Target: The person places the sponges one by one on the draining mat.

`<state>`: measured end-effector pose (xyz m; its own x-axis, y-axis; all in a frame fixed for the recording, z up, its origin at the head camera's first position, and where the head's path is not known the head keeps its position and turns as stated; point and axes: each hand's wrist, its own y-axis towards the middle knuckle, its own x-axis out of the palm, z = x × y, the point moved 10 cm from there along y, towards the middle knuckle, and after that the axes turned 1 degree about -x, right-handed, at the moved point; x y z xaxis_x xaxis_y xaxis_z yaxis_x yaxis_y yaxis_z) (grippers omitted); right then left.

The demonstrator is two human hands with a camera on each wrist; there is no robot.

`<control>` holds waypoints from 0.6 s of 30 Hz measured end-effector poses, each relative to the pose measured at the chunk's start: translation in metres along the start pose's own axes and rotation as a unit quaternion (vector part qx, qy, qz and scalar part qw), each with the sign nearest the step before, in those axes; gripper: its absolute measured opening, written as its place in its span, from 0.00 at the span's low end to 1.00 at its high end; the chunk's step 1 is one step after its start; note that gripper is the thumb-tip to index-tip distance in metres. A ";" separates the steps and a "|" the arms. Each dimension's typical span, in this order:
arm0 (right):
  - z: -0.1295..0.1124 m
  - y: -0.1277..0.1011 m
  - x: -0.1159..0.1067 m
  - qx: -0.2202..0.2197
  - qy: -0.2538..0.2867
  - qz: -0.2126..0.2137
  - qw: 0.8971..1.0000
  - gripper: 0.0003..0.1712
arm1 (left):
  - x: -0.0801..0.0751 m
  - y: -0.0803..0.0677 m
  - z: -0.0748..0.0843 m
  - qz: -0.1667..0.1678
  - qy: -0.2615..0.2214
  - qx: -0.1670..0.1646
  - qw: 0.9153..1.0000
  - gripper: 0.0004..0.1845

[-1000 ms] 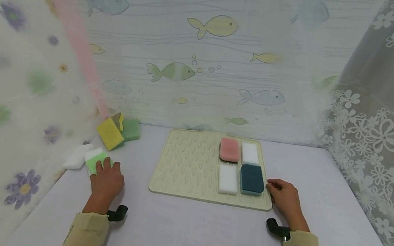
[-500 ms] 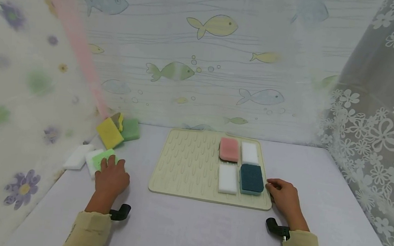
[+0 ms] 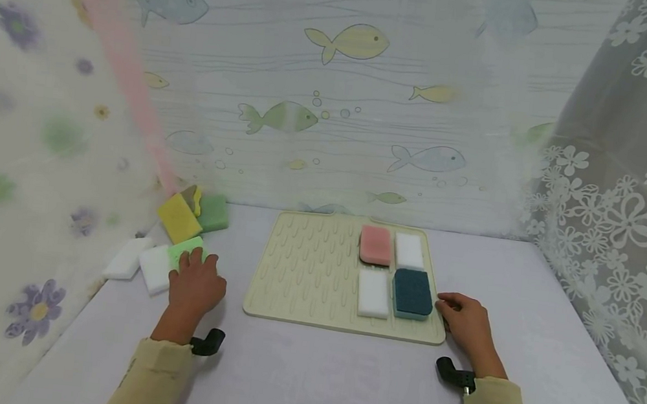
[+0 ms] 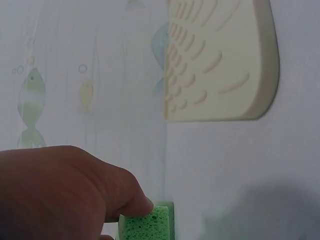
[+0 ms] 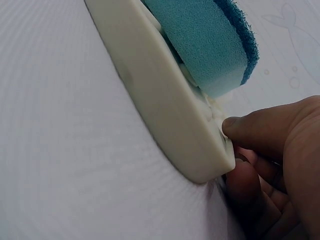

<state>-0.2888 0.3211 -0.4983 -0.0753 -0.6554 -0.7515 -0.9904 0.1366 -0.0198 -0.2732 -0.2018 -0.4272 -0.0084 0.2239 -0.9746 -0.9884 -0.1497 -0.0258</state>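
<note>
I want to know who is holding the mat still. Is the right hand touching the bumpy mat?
Touching. In the right wrist view the right hand pinches the mat at its corner, thumb on the rim and fingers curled under it, beside the blue sponge.

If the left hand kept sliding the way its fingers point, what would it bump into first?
Probably the yellow sponge. The left hand holds the light green sponge, fingers pointing away and slightly left, toward the sponges by the curtain, though depth is hard to judge.

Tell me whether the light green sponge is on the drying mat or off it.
Off. The light green sponge sits on the table left of the drying mat, gripped by the left hand.
</note>
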 end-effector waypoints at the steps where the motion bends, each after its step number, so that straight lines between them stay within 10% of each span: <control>1: 0.000 0.000 0.000 0.000 -0.001 0.001 1.000 0.21 | 0.000 0.001 0.002 0.002 0.002 0.002 1.000 0.26; 18: -0.005 -0.002 -0.005 -0.018 -0.010 0.019 1.000 0.20 | -0.011 0.010 0.052 0.075 -0.023 0.081 0.994 0.24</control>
<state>-0.2875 0.3208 -0.4912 -0.1120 -0.6354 -0.7640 -0.9904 0.1341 0.0336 -0.2909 -0.1556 -0.4051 -0.1610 0.2551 -0.9534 -0.9869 -0.0282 0.1591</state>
